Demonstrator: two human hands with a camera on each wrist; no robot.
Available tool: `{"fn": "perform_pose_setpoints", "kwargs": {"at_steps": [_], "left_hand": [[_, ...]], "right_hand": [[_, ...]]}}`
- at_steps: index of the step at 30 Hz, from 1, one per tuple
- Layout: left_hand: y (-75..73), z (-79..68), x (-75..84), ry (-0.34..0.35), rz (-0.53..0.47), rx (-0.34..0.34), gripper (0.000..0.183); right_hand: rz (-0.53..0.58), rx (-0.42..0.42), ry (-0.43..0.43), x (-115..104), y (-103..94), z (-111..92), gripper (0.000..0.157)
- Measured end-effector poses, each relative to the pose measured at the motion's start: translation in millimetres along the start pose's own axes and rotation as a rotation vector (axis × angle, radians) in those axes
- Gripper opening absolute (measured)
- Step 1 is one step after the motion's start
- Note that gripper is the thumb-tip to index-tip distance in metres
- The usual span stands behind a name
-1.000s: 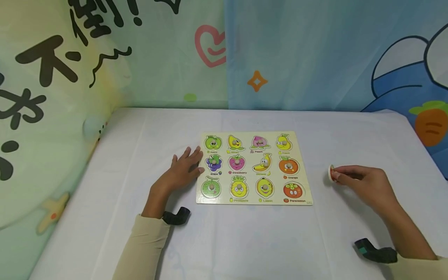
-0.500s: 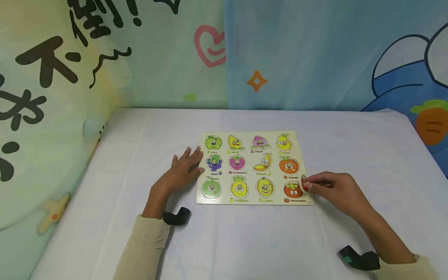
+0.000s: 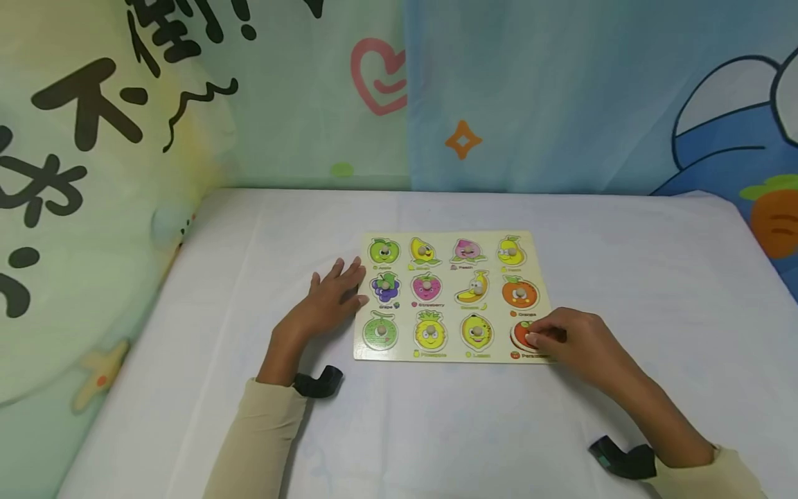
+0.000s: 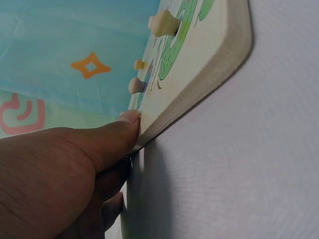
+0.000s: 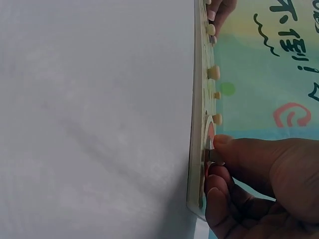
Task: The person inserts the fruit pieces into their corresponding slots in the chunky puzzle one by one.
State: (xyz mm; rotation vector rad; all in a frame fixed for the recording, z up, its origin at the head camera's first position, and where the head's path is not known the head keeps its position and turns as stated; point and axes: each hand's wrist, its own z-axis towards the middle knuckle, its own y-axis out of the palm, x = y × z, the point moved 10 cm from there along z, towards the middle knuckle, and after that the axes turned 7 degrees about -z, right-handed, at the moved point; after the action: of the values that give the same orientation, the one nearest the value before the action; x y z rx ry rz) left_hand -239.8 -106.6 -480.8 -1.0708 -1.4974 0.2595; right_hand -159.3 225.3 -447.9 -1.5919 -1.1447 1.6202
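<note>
A pale wooden fruit puzzle board lies on the white cloth, its knobbed pieces in rows. My right hand is at the lower right corner, thumb and fingers pinching the small knob of the red persimmon piece. That piece sits over the persimmon spot, slightly tilted, partly covered by my fingers. At the board's left edge rests my left hand, fingers extended. Its thumb touches the edge near the corner in the left wrist view.
White cloth covers the table around the board. A printed curtain hangs behind, and another printed sheet runs along the left. Black wrist devices are strapped at both sleeves.
My right hand has carried the persimmon piece leftward from the cloth onto the board's lower right spot, tipping it from upright to nearly flat. My left hand keeps its place at the edge.
</note>
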Motion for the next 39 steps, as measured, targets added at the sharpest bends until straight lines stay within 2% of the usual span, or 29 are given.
{"fn": "perform_pose_setpoints", "kwargs": {"at_steps": [5,10,18,23,29,34,37,39], "left_hand": [[0.1,2.6,0.4,0.003,0.012,-0.003,0.063],[-0.3,3.2,-2.6,-0.008,0.016,-0.005,0.063],[2.0,3.7,-5.1,-0.032,0.018,0.001,0.063],[0.1,2.6,-6.8,-0.04,0.042,0.004,0.063],[-2.1,4.5,-12.2,-0.033,0.047,0.011,0.062],[12.4,1.4,-21.3,-0.026,0.034,0.009,0.061],[21.6,-2.6,-27.0,-0.016,0.056,-0.019,0.059],[21.9,-2.8,-31.2,-0.004,0.084,-0.021,0.058]], "right_hand": [[-0.015,0.007,-0.021,-5,0.7,0,0.016],[-0.023,-0.02,-0.035,-12,3.7,1,0.016],[-0.15,-0.011,-0.071,-27,4.3,2,0.009],[-0.072,-0.003,-0.008,-20,6.2,-1,0.014],[-0.019,0.009,-0.048,-19,6.1,5,0.022],[-0.008,0.0,0.013,-2,3.3,6,0.027],[-0.029,0.071,0.034,18,-4.3,4,0.027],[-0.048,0.128,0.056,35,-11.9,4,0.027]]}}
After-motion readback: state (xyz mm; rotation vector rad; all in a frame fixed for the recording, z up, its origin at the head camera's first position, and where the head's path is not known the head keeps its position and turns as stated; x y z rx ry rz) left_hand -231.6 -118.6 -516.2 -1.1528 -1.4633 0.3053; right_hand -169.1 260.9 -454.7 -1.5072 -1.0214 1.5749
